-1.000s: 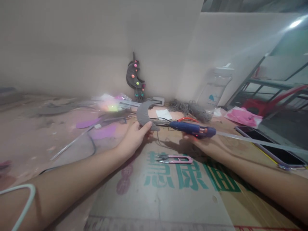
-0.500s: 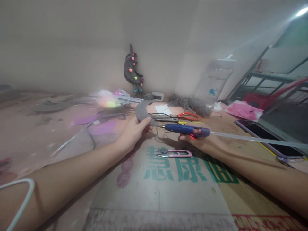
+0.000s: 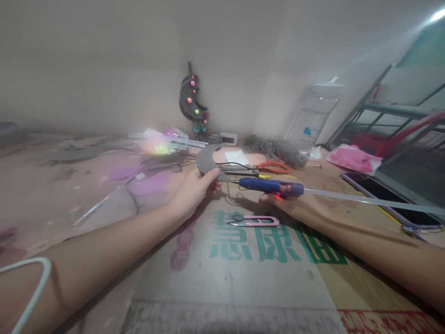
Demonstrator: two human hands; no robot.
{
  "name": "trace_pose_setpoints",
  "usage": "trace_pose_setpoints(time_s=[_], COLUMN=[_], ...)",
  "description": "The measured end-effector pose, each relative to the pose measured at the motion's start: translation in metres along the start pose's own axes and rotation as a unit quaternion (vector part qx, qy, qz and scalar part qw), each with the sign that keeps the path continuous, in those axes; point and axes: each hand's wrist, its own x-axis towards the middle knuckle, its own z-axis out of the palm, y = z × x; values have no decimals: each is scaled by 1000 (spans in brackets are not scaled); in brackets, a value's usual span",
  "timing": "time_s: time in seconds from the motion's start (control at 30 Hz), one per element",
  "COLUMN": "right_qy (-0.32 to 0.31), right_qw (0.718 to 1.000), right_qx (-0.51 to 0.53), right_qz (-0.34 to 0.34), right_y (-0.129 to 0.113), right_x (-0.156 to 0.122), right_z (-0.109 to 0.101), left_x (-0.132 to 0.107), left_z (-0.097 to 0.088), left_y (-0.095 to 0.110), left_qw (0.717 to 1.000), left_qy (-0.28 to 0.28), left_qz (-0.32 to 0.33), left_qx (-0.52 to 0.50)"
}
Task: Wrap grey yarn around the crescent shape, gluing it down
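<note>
My left hand (image 3: 195,190) pinches the lower end of a grey crescent-shaped piece (image 3: 206,160), held tilted just above the cardboard. In my right hand (image 3: 291,208) is a blue glue gun (image 3: 273,186), gripped from below, with its nozzle pointing left at the crescent's lower tip. A clear glue stick (image 3: 365,200) sticks out of the gun's back to the right. Small pink thread snips (image 3: 253,221) lie on the cardboard just below the gun.
Orange-handled scissors (image 3: 269,168), a heap of grey yarn (image 3: 278,150) and a clear water bottle (image 3: 314,120) sit behind the hands. A decorated dark crescent (image 3: 191,103) leans on the wall. A phone (image 3: 385,197) lies at right, a pink bag (image 3: 351,163) beyond it. Printed cardboard (image 3: 243,273) covers the table.
The glue gun has dropped lower and shifted left, its nozzle now close to the crescent's tip. My left hand keeps its hold on the crescent.
</note>
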Motion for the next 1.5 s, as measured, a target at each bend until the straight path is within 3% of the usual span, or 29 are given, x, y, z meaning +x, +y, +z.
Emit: trace_pose_setpoints(time_s=[0.93,1.13,1.5], right_qy=[-17,-15,1], right_qw=[998,999,998], right_qx=[42,23,45], right_qz=[52,18,33], right_y=[-17,-14,-11], right_x=[-3,-3,-1], right_z=[-4,-4,0], left_x=[-1,-1,0], left_z=[1,1,0], left_y=[1,2,1], left_qw=[1000,1000,1000], left_qy=[2,7,3], left_qz=[-8,-17,-22], left_qx=[0,-7,-3])
